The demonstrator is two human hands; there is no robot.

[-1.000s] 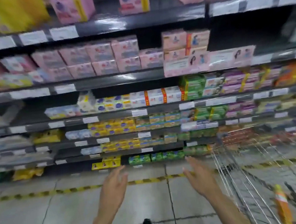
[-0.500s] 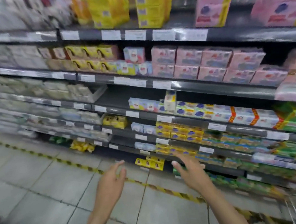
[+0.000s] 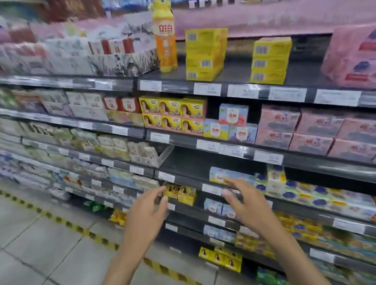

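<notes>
I stand before a store shelf unit of boxed soap. My left hand (image 3: 145,216) is raised in front of the lower shelves, fingers relaxed and slightly spread, holding nothing. My right hand (image 3: 244,203) is raised beside it, fingers loose and empty, in front of a shelf edge with price tags. Small yellow boxes (image 3: 181,193) sit on the shelf between and just beyond the two hands. A pale blue box (image 3: 218,174) shows just above my right fingertips. Neither hand touches a product.
An orange-yellow bottle (image 3: 164,35) stands upright on the upper shelf beside stacked yellow boxes (image 3: 205,54). Pink packs (image 3: 319,131) fill the right side. A yellow-black striped line (image 3: 61,220) runs along the tiled floor at the shelf base.
The view has swung left and upward along the shelves; the shopping cart has left the view. Both hands have risen and moved closer to the shelf, still empty.
</notes>
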